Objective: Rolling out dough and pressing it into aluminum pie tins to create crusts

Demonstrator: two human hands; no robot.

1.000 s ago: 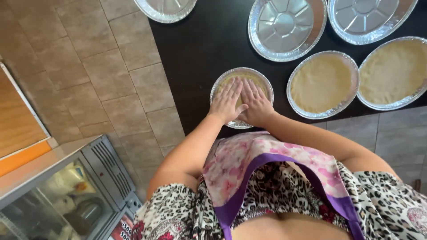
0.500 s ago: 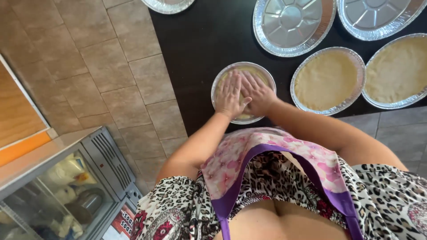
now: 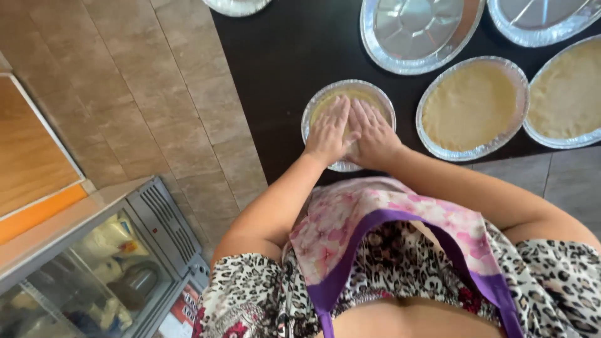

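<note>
A round foil pie pan (image 3: 317,106) with pale dough in it sits at the near edge of a dark table (image 3: 275,69). Both my hands lie flat on the dough, side by side, fingers spread and pointing away from me. My left hand (image 3: 328,130) covers the left half, my right hand (image 3: 374,133) the right half. Most of the dough is hidden under them.
To the right stand two foil pans lined with dough (image 3: 471,106) (image 3: 566,94). Behind them are two bare foil pans (image 3: 416,28) (image 3: 544,19), and another pan rim (image 3: 236,6) at the top left. Tiled floor (image 3: 125,106) and a glass-fronted cabinet (image 3: 100,269) lie to my left.
My hands stay pressed flat on the dough in the same pan; they shift only slightly. The view has drifted a little.
</note>
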